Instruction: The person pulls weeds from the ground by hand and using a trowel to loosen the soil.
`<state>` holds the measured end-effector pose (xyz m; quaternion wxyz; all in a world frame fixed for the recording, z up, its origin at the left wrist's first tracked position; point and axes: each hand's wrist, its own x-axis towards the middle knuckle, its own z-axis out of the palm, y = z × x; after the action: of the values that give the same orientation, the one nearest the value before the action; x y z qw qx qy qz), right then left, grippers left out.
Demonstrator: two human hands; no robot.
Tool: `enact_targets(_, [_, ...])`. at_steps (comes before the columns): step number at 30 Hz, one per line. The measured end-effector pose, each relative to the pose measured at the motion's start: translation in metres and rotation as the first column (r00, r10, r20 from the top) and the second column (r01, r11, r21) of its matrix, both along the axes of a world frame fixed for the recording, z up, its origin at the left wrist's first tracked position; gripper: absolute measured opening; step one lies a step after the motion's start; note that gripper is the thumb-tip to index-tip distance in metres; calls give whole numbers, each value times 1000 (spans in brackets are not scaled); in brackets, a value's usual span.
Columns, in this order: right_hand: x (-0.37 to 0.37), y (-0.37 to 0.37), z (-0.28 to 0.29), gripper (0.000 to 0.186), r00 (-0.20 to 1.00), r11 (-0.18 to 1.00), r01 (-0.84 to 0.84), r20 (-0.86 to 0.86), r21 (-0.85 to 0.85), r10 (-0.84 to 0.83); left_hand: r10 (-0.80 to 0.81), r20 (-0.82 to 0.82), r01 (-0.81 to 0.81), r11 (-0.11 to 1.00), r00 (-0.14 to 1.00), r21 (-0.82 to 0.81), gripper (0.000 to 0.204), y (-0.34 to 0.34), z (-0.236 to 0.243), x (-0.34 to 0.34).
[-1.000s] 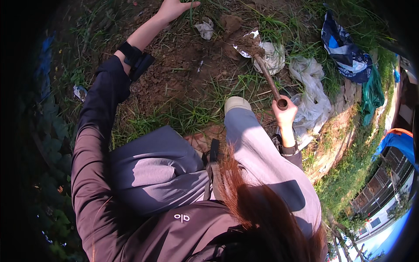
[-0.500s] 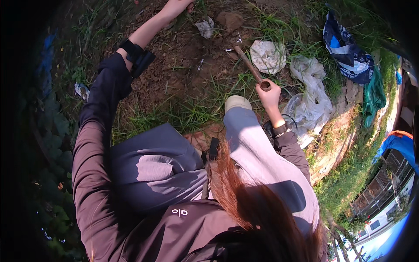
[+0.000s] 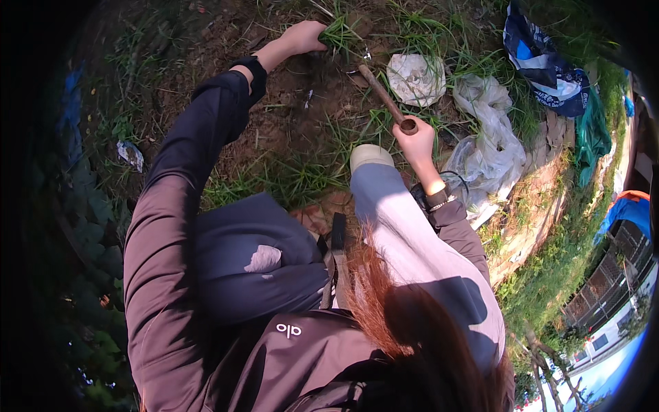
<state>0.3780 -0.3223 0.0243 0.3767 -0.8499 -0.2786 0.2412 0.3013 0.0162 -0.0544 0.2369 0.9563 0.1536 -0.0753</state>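
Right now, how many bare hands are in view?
2. The left hand is at a grass tuft near the top edge; the right hand holds a brown tool handle, right of centre. No other hands show.

My left hand (image 3: 305, 38) holds a tuft of grass (image 3: 340, 34); my right hand (image 3: 417, 142) grips a hollow-ended brown handle (image 3: 381, 93) slanting over the soil (image 3: 285, 96) (its tip is hard to read). Beside it lies a pale disc (image 3: 416, 79) near clear plastic (image 3: 495, 141).

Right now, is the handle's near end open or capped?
Open: the brown handle shows a round rim around a hollow, by the right hand.
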Motion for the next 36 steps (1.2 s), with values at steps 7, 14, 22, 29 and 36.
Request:
enact_targets(7, [-1,1,3,17,1000,1000,1,0,-3,-1,-10,-32,13,997,999,77,36,-2,15,1])
enact_targets(14, [-1,-1,2,17,999,999,34,-26,14,-33,115,28,-96,919,993,-383,27,36,32,-11])
enact_targets(22, [-3,4,3,19,992,999,49,-117,-11,-50,669,21,-395,464,743,-793,30,92,70,-38])
enact_targets(29, [0,3,11,17,978,998,59,-199,-8,-59,798,-61,-401,234,600,-886,15,101,104,-54])
enact_targets(36, [12,15,60,15,893,992,117,-434,-42,-124,808,-56,-331,176,587,-927,11,124,100,-85])
